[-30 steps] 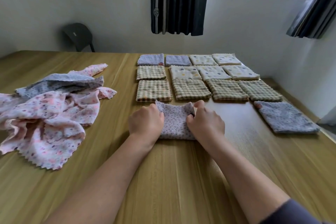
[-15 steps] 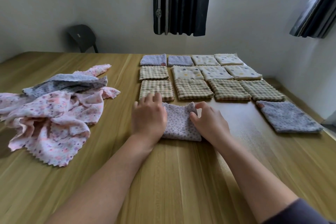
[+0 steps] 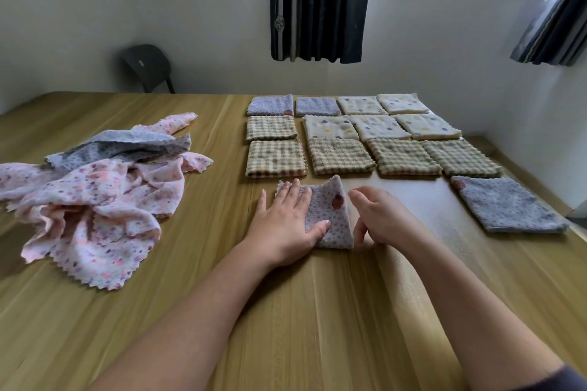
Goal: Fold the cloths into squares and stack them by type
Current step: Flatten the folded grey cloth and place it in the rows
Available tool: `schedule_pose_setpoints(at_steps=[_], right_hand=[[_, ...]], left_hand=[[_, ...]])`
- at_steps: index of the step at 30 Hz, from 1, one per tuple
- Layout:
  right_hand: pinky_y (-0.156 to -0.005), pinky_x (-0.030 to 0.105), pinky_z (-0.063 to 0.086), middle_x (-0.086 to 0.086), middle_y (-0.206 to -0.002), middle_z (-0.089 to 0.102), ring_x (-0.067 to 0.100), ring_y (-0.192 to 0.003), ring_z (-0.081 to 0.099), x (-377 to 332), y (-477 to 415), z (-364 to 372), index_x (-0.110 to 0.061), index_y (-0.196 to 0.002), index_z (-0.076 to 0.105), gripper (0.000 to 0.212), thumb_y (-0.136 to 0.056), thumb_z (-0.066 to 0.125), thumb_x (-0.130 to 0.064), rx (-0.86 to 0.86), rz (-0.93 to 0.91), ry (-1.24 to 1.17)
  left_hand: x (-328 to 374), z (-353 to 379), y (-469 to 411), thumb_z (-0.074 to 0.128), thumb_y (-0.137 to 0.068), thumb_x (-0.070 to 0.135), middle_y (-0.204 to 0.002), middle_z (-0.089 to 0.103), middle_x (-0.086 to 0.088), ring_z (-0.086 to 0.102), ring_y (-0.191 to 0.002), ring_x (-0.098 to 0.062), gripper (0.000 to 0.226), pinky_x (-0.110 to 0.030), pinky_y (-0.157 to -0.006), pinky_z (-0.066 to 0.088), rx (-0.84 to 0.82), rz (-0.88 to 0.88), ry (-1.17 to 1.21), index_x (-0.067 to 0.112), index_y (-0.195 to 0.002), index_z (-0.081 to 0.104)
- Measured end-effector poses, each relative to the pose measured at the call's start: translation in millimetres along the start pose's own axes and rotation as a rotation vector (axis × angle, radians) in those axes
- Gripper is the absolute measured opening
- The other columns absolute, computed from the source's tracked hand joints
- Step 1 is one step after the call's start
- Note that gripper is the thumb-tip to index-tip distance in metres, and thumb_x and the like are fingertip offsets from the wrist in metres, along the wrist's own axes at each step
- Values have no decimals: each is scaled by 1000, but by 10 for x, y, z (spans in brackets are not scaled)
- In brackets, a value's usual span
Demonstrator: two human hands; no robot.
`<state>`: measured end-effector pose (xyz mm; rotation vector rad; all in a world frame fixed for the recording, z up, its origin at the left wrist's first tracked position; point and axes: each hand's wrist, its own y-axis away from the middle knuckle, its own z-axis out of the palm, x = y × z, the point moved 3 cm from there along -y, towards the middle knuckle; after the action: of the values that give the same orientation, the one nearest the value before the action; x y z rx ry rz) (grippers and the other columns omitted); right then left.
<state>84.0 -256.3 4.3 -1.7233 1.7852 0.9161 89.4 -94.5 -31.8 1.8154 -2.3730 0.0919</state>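
The lilac dotted cloth (image 3: 333,216) lies on the surface (image 3: 317,311) at 12 o'clock, just short of the rows of folded squares (image 3: 340,155). My left hand (image 3: 286,222) lies flat on its left half, fingers straight and pressing down. My right hand (image 3: 386,220) is curled at the cloth's right edge. Its fingers (image 3: 359,195) seem to hold that flap up like a tent, though the contact itself is hidden behind the fabric.

I judge the cloth to be light, thin and limp. It won't stand or hold a crease unaided and may slide on the smooth wood. The pinked outer edge near a corner looks the best place to hold while the flat palm anchors the rest. The unfolded heap (image 3: 95,200) waits at 9 o'clock.
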Motion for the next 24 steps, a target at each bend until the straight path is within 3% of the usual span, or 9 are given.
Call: schedule_pose_setpoints(at_steps=[2,5,8,11,13,15,17,21,24], right_hand=[[-53,26,41,-1,-60,66,5,-50,56,33,-21,-64,-19,-122,54,29,-100,38,-29,173,-55,78],[-66,29,49,1,-85,71,13,-72,62,6,-30,-69,-18,-110,64,22,-95,48,-13,424,-326,67],[-85,28,48,2,-110,69,18,-100,63,-16,-82,105,-13,-114,67,27,-93,52,-6,280,-516,189],[-109,33,30,-3,-138,54,15,-131,44,72,-129,172,-20,-129,59,36,-95,48,-13,91,-425,378],[-117,39,12,-12,-146,44,9,-142,26,113,-138,134,-27,-128,58,35,-96,45,-20,120,-345,503],[-118,43,4,-11,-148,40,9,-144,20,58,-91,126,-27,-114,65,26,-95,48,-23,217,-382,541],[-117,41,5,-7,-145,45,10,-142,27,-10,-43,169,-23,-101,69,20,-93,50,-26,283,-434,565],[-102,38,27,-2,-109,61,20,-108,51,-3,-29,109,-17,-86,69,22,-89,50,-28,460,-266,703],[-91,38,40,4,-109,63,26,-103,58,-7,-23,116,-11,-88,70,13,-85,60,-19,496,-499,494]], left_hand=[[-4,-6,-1,22,-92,65,-159,-12,-2,-13,-146,-14,78,-48,-117,-9,-1,3,-2,21,-152,-3],[-2,-5,7,23,-90,68,-160,-10,-2,-13,-146,-14,82,-48,-117,-10,9,13,-9,21,-152,-2],[-16,-10,12,25,-88,71,-160,-10,-3,-13,-146,-15,85,-48,-116,-11,40,35,-3,21,-153,-2],[-86,-67,20,34,-91,60,-160,-9,-3,-12,-146,-14,79,-46,-115,-12,112,24,19,21,-153,3],[-160,-126,29,39,-94,48,-160,-4,-2,-8,-146,-14,71,-43,-115,-10,198,-4,53,20,-152,8],[-207,-166,35,42,-95,39,-160,4,-1,-1,-147,-15,65,-42,-116,-6,269,-29,91,19,-151,16],[-224,-178,39,44,-95,36,-159,11,0,5,-146,-16,60,-42,-117,-2,294,-51,123,19,-149,22],[-246,-153,47,42,-97,33,-156,22,-4,14,-145,-17,52,-44,-117,3,320,-93,143,16,-145,32],[-270,-159,33,40,-97,27,-152,32,-2,23,-141,-16,45,-46,-118,7,395,-114,199,15,-140,39]])
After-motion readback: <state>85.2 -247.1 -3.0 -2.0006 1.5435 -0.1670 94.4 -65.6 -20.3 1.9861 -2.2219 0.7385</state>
